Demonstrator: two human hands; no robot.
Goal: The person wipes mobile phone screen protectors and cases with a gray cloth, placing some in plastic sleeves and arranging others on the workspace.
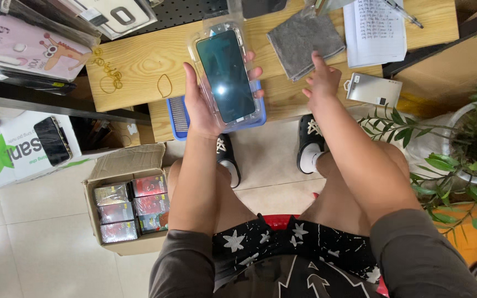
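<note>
Clear plastic frames the dark phone (226,74), which lies screen-up in a transparent alignment tray (208,38). The left hand (202,107) holds the pair above the front edge of the wooden table (139,60), the palm underneath, the thumb along the left rim and the fingertips (255,72) hooked over the right rim. A blue tray (179,116) sits just beneath it on the table.

The right hand (321,83) grasps nothing; its fingers are loosely spread, with the index finger reaching up to the near corner of the grey cloth (303,37). That cloth lies between the phone and a sheet of handwritten paper (375,30). A silver phone (373,89) rests face down just right of the hand.

The glass shows a bright reflection, so it seems wise to keep the screen level and to grip only the plastic rims, leaving the fingers off the dark surface. Taking the cloth by one corner and laying it flat would likely wipe more cleanly than using it bunched. The held phone hangs past the table edge over the floor, so a slack grip risks a drop.

Further out, yellow rubber bands (109,72) lie on the table at the left, a cardboard box (122,209) of small packs stands on the floor, and a green plant (459,165) leans in from the right.
</note>
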